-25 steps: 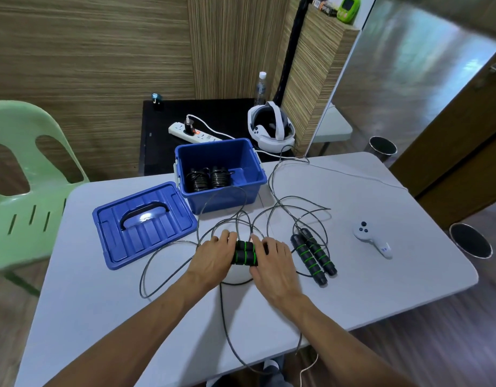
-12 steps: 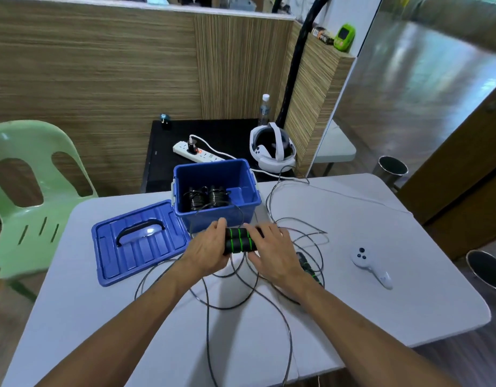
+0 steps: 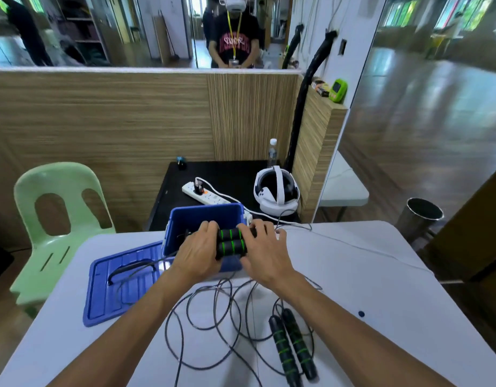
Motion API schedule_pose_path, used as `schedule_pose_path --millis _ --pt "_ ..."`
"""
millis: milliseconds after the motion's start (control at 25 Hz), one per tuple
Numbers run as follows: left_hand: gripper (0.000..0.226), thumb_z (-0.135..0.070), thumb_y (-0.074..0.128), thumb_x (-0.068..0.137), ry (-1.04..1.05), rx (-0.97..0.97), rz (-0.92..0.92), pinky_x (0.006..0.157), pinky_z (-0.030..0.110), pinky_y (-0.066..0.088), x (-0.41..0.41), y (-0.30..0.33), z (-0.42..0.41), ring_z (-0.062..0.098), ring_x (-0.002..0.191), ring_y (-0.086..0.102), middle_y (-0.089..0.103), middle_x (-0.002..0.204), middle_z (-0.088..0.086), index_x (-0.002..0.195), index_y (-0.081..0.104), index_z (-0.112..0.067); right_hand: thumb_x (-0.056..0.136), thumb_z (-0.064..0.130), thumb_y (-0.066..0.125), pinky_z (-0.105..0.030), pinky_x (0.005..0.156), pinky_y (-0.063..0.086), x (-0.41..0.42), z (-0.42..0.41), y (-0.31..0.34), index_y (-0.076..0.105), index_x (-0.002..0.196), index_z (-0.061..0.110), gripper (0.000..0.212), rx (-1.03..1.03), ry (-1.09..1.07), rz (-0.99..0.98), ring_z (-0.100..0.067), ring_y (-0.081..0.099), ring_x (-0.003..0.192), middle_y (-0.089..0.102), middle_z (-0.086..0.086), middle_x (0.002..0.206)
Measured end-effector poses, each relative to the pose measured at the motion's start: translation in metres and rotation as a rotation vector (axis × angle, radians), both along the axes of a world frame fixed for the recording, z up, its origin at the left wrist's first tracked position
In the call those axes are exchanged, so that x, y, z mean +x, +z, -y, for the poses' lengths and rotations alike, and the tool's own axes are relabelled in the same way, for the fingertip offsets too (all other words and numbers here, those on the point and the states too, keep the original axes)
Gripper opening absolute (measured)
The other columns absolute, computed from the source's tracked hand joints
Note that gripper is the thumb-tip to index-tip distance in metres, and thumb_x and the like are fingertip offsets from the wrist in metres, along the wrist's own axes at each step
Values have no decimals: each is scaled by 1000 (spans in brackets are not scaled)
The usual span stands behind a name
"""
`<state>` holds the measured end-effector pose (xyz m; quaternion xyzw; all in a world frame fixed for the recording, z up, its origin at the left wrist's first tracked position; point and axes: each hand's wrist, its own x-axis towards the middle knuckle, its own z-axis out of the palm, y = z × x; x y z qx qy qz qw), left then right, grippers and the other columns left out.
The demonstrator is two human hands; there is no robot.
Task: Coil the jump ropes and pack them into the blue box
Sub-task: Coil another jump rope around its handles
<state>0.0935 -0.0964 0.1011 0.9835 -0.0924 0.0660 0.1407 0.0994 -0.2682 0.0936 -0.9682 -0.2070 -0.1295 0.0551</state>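
Observation:
Two black jump rope handles with green rings (image 3: 231, 243) lie side by side between my hands, raised over the front wall of the open blue box (image 3: 206, 219). My left hand (image 3: 198, 251) grips their left ends and my right hand (image 3: 262, 251) grips their right ends. Their thin black rope (image 3: 205, 317) trails down in loose loops on the white table (image 3: 380, 289). A second pair of black and green handles (image 3: 292, 347) lies on the table near my right forearm. The box's inside is mostly hidden behind my hands.
The blue lid (image 3: 124, 283) lies flat to the left of the box. A green plastic chair (image 3: 57, 219) stands at the left. Behind the box a black side table holds a power strip (image 3: 203, 194), a white headset (image 3: 276, 194) and a bottle (image 3: 272, 153). A metal bin (image 3: 421, 217) stands at the right.
Both hands have lifted the handle pair off the table and carried it away from me to the box. The rope trails behind. The camera has tilted upward.

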Motion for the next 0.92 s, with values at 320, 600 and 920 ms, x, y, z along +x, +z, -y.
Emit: schedule_pose_path --millis 320,600,920 --pt "33 -5 66 72 -37 -58 134 63 47 46 15 47 -10 37 77 55 50 96 11 98 45 -7 77 42 66 -43 75 41 29 2 57 44 130 17 62 -125 128 134 -34 54 93 55 -10 108" --pt "46 6 71 64 -61 41 366 61 43 47 8 51 -22 36 76 55 57 89 11 104 53 -7 84 44 62 -37 63 40 18 -13 80 43 124 16 52 -77 131 53 -36 62 85 63 -12 99" --pt "73 -21 78 76 -184 278 372 103 45 46 -2 48 -49 36 129 48 48 140 24 135 46 6 84 47 64 -35 64 36 7 -23 90 45 121 18 51 -93 41 15 -34 63 94 64 -10 104"
